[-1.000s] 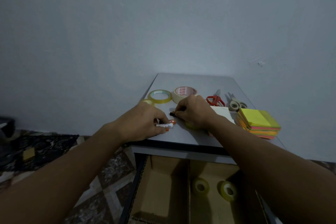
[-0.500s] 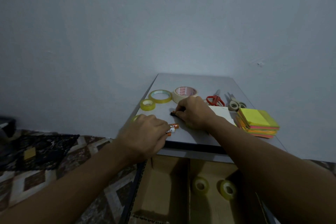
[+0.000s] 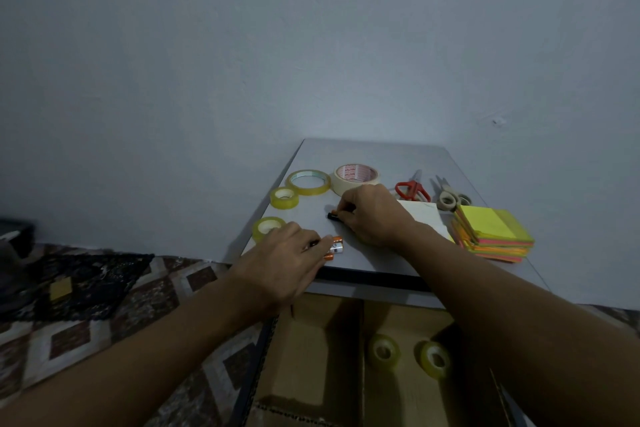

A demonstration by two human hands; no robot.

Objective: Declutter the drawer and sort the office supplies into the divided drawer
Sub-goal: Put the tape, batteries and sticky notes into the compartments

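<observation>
L hand [image 3: 287, 263] grip is closed round orange-and-white cylinders [image 3: 334, 247] at the near-left edge of the worktop [image 3: 374, 156]. Only their ends poke out past the fingers, and the label is too small to read. R hand [image 3: 375, 215] grip pinches a small black item [image 3: 333, 216] w/ an orange speck, down on the worktop. Most of it sits under the fingertips, so can't tell what it is. R wrist covers part of a white pad [image 3: 424, 218]. L knuckles hide the near side of a small clear tape roll [image 3: 267, 226].

Below the worktop is an open drawer [image 3: 258, 371] w/ cardboard dividers. Middle compartment holds a left yellowish roll [image 3: 382, 352] and a right yellowish roll [image 3: 434, 359], side by side, not touching. Left compartment shows bare cardboard. Right one is cut off by the R forearm.

Masking tape [image 3: 356, 177] at the back has red print inside its core, unreadable.
</observation>
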